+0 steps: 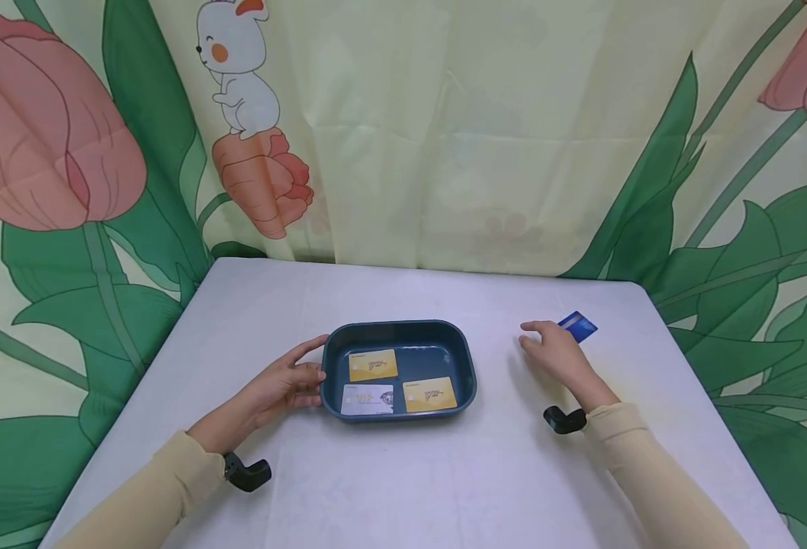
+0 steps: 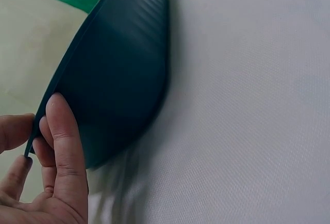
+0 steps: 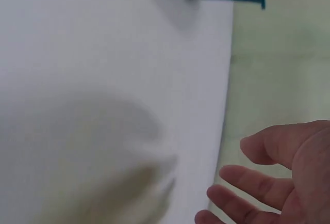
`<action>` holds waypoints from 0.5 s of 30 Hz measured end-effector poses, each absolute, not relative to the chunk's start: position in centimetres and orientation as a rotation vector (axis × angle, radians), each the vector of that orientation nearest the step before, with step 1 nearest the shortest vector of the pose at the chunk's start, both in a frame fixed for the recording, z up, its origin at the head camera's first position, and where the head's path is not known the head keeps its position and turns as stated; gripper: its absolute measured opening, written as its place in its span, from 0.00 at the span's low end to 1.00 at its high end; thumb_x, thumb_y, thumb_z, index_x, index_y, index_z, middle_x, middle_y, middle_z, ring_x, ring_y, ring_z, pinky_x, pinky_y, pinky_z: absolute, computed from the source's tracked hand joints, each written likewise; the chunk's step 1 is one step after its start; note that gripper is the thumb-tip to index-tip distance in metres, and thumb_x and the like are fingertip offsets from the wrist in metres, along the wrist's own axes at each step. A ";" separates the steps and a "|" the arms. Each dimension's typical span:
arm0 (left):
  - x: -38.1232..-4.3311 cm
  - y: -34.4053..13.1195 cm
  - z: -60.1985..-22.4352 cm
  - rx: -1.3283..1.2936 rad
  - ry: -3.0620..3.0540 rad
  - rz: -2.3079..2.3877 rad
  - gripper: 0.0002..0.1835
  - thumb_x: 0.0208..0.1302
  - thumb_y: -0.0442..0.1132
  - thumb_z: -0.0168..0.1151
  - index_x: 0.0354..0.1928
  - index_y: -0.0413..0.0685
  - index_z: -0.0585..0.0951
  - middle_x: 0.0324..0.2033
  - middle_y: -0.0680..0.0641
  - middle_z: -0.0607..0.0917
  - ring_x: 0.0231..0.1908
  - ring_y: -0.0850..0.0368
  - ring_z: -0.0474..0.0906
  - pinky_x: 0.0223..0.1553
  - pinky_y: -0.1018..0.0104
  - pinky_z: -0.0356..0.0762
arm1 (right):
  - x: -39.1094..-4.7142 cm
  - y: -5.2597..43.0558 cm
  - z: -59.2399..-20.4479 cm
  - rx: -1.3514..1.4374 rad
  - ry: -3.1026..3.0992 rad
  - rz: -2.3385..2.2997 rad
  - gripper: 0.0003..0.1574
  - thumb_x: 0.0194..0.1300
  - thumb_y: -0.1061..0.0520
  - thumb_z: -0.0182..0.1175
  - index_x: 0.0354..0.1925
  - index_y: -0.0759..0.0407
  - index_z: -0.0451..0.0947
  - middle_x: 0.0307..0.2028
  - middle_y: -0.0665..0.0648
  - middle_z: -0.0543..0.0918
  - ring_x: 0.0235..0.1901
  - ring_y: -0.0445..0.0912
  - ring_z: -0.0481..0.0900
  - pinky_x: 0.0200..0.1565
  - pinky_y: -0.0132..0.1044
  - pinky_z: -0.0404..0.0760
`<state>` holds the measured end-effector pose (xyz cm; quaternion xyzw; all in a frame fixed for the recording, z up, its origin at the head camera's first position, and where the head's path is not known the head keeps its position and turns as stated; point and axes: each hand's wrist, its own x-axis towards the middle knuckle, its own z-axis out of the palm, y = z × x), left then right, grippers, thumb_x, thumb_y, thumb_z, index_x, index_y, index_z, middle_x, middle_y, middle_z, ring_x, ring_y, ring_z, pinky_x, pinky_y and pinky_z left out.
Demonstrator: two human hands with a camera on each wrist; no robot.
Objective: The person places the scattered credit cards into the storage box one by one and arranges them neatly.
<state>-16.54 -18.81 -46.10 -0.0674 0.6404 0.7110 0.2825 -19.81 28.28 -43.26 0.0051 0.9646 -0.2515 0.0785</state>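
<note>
A dark blue rectangular tray (image 1: pixel 400 418) sits on the table, holding a gold card (image 1: pixel 373 365) at its back left, a silver VIP card (image 1: pixel 367 399) at its front left and another gold card (image 1: pixel 430 394) at its front right. My left hand (image 1: pixel 276 387) grips the tray's left rim, and the left wrist view has its fingers (image 2: pixel 64 131) against the outer wall. To the tray's right, my right hand (image 1: pixel 557 353) hovers over the table with loosely bent fingers and nothing in them. A blue card (image 1: pixel 578 326) lies just beyond it, partly hidden by the hand.
A white cloth covers the table (image 1: pixel 390 488). Behind it hangs a curtain (image 1: pixel 431 152) printed with tulips, leaves and a rabbit on a carrot. Each wrist wears a small black device, the left one (image 1: pixel 247 474) and the right one (image 1: pixel 564 420).
</note>
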 end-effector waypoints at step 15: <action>-16.4 -18.7 -46.2 -0.181 1.726 1.905 0.41 0.71 0.30 0.61 0.81 0.64 0.59 0.44 0.46 0.78 0.37 0.54 0.80 0.38 0.65 0.88 | -20.8 33.5 -45.9 0.175 2.900 -0.617 0.39 0.76 0.52 0.46 0.74 0.76 0.58 0.73 0.80 0.57 0.73 0.76 0.55 0.71 0.71 0.59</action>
